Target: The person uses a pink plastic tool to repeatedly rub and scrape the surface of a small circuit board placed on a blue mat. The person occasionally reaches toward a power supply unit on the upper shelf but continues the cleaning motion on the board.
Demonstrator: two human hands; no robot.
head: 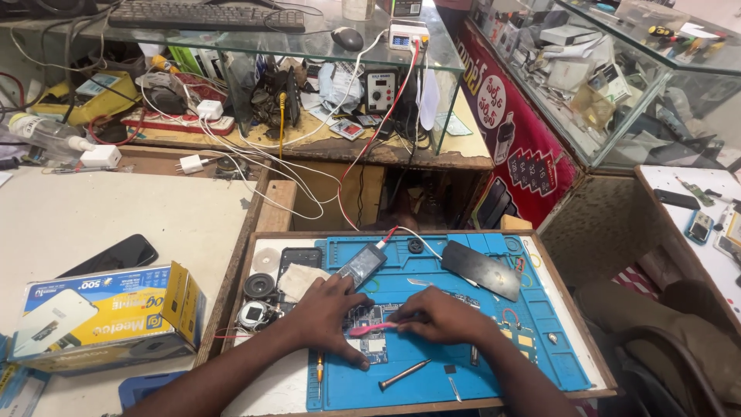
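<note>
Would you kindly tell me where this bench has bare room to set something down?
The pale tabletop is bare between the black phone and white charger. The blue mat is free along its right side. It is crowded around both hands and under the glass shelf.

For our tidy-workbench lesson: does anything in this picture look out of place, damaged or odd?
Yes. White cables spill tangled off the cluttered shelf, whose front edge looks chipped. On the blue mat, a screwdriver lies loose near the right hand.

Black phone [118,255] on desk [116,208] at 9 o'clock; yellow-blue carton [108,316] below it. Keyboard [204,15] and mouse [347,37] on glass shelf [309,46] at 12 o'clock. Glass display case [617,100] at 2 o'clock.
</note>
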